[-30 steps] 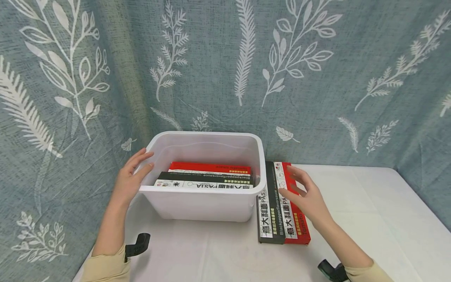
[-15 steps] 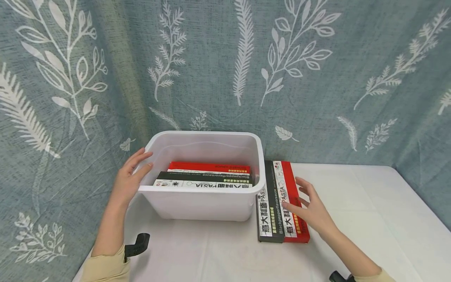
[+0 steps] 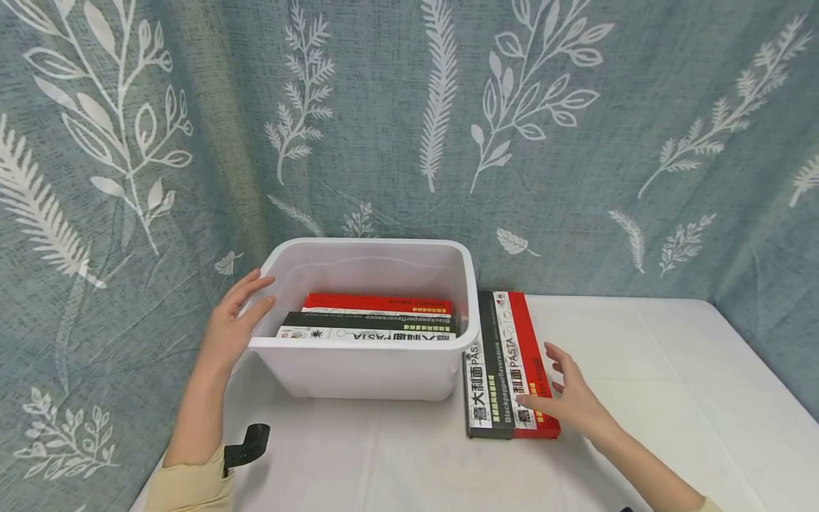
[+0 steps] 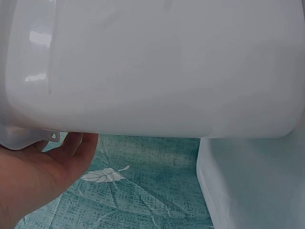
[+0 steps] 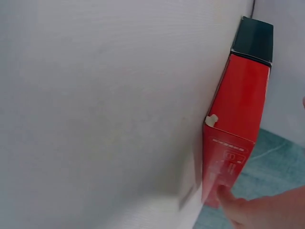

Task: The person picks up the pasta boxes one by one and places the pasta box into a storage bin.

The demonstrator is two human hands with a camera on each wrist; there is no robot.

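A white plastic bin (image 3: 377, 370) stands on the table, with black and red pasta boxes (image 3: 377, 304) lying inside. My left hand (image 3: 233, 320) rests at its left rim, fingers extended and thumb over the opening. In the left wrist view, those fingers (image 4: 86, 148) reach along the bin's outer wall. Right of the bin, a black pasta box (image 3: 495, 363) and a red pasta box (image 3: 534, 355) lie side by side. Over the red box's right edge is my right hand (image 3: 576, 402), fingers spread and loosely bent. A fingertip (image 5: 228, 194) overlaps the box's red side in the right wrist view.
White cloth (image 3: 384, 455) covers the table. A blue-green curtain (image 3: 371, 142) with white leaf prints hangs close behind the bin and along the left. A black wrist camera (image 3: 249, 444) sits on the left sleeve.
My right hand has moved from over the boxes toward the front and slightly right, to the near part of the red box's edge. The left hand stays at the rim.
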